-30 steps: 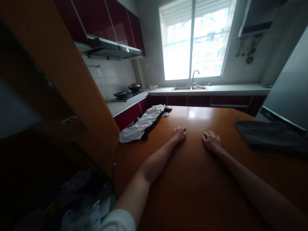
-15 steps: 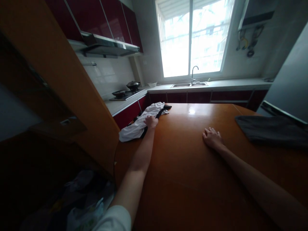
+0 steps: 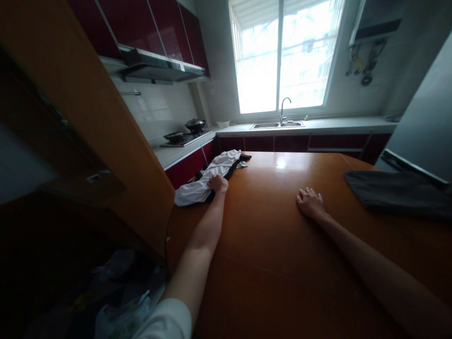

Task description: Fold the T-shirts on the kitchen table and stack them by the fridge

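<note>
At the far left edge of the wooden table [image 3: 261, 226] lies a crumpled heap of white clothing [image 3: 192, 192] with black parts along its near side. My left hand [image 3: 219, 183] is on the near side of this heap, its fingers curled into the cloth. My arm hides part of what the hand grips. Palm down on the bare wood, my right hand [image 3: 311, 203] rests with its fingers stretched and slightly apart, holding nothing. To its right a folded dark grey cloth [image 3: 395, 192] lies flat on the table.
Behind the table runs a counter [image 3: 335, 122] with a sink [image 3: 266, 125] and faucet [image 3: 285, 108]. Pans [image 3: 195, 124] sit on the stove at the left. A wooden frame [image 3: 116, 127] stands beside the table's left edge. Plastic bags [image 3: 122, 315] lie low at the left.
My left hand has shifted slightly left and toward me along the clothing. The heap keeps nearly the same shape and place. My right hand stays where it was.
</note>
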`<state>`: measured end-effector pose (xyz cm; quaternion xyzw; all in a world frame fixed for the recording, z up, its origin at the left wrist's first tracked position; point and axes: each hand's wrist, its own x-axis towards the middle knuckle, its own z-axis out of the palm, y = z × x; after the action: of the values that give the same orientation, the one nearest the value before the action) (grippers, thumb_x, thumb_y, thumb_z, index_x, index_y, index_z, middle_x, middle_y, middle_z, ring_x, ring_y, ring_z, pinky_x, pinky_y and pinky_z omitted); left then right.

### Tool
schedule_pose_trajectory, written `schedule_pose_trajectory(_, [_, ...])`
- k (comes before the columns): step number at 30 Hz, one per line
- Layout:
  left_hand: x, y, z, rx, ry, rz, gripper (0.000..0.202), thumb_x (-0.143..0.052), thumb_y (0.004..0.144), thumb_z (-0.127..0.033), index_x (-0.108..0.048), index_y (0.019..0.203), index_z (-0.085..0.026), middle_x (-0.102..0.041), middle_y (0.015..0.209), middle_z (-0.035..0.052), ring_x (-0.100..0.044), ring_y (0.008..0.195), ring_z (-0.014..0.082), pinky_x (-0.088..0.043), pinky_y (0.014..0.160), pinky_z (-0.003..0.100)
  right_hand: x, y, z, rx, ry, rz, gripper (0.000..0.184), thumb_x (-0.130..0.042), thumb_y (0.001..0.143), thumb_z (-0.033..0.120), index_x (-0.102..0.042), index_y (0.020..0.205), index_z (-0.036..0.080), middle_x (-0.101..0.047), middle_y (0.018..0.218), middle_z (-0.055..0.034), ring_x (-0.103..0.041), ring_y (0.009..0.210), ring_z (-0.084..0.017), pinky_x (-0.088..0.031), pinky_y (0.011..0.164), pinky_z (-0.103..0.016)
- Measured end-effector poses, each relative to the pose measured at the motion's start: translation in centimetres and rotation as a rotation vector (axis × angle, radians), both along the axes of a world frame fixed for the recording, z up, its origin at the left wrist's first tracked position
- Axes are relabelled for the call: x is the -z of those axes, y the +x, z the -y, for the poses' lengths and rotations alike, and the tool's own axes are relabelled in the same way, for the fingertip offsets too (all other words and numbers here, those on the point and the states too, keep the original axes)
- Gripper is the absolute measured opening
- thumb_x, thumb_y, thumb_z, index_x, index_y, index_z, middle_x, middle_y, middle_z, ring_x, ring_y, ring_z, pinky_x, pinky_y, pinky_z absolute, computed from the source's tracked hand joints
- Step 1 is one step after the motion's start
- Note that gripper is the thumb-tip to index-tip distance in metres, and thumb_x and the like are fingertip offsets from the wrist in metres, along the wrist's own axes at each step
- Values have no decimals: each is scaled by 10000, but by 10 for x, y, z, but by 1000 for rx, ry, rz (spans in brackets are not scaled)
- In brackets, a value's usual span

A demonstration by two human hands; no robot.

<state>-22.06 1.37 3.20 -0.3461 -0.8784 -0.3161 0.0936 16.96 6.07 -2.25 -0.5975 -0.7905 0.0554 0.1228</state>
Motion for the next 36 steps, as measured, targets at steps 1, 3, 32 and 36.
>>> schedule_pose_trajectory(1, [-2, 2, -1, 4, 8, -2, 356, -493, 883, -164, -715, 1159, -126, -621, 1247, 266, -502, 1228, 438, -294, 1007, 600, 0, 0, 0, 0, 3, 2, 530, -334, 1018, 407, -518, 1446, 153, -371, 1607, -163, -284, 1505, -297, -213, 1196, -536])
schedule_pose_trajectory(3, [-7, 7, -5, 19, 32, -17, 348, -486, 900, -171, -714, 1161, -142, -625, 1245, 250, -502, 1226, 433, -292, 1006, 611, 0, 0, 0, 0, 5, 5, 527, -335, 1018, 409, -522, 1443, 158, -374, 1605, -163, -286, 1503, -294, -214, 1195, -536])
schedule_pose_trajectory(32, [-21, 63, -40, 432, -35, -48, 429, -602, 920, -212, -632, 1343, -149, -613, 1384, 168, -515, 1325, 295, -367, 1120, 375, 1, -1, -2, -11, 5, -14, 540, -352, 1017, 413, -518, 1449, 136, -380, 1597, -185, -295, 1498, -310, -209, 1191, -531])
schedule_pose_trajectory(36, [8, 52, -37, 453, -132, -26, 347, -600, 921, -217, -685, 1254, -164, -657, 1317, 149, -539, 1290, 274, -385, 1100, 342, 0, -1, -2, -9, 8, -24, 535, -356, 1016, 407, -524, 1444, 133, -383, 1593, -190, -297, 1496, -313, -208, 1189, -538])
